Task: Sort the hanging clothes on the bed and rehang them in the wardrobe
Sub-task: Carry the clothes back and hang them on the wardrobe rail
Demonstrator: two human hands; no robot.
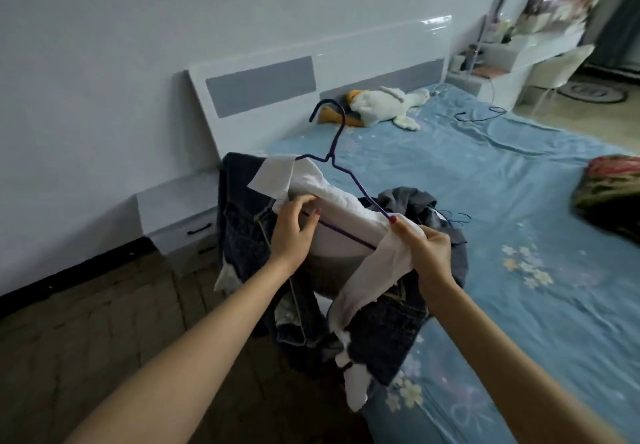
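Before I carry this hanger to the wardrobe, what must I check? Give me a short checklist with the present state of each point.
1. Left hand grips the white garment on the purple hanger: ok.
2. Right hand pinches the garment at the hanger's end: ok.
3. Garment sits evenly on the hanger: not ok, bunched.
4. Hook free of cloth: ok.
5. Dark jeans clear of the hanger: cannot tell.
6. Wardrobe path: cannot tell, not in view.

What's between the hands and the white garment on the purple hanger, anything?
Nothing visible. The left hand and right hand both already grip the white garment draped over the purple hanger. The wardrobe is out of view, so that path cannot be judged.
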